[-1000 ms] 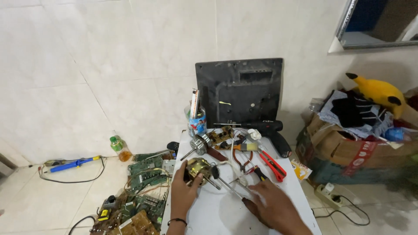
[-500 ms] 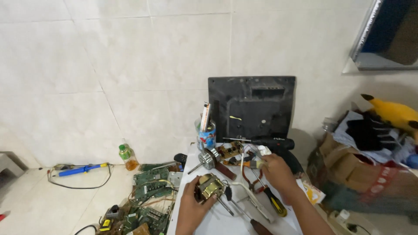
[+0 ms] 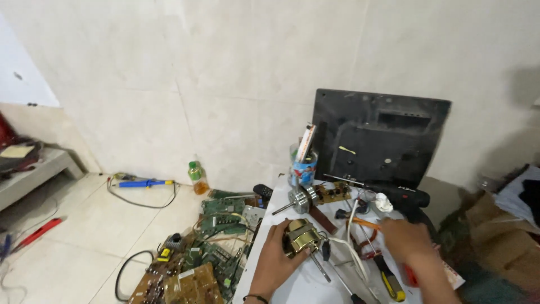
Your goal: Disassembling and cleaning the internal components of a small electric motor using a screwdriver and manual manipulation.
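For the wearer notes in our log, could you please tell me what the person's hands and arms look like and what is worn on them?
Both arms are bare, with no sleeves or gloves in view. The left hand has a thin dark band around its wrist, at the lower edge of the picture. The right hand is motion-blurred; no ring, watch or band can be made out on it.

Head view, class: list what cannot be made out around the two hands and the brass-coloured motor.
- Right hand: motion-blurred; its grip on any tool is unclear.
- Brass-coloured motor: near side hidden by the left hand.
- Yellow-handled screwdriver: tip lost under the right hand.
- White table: cut off by the bottom edge.
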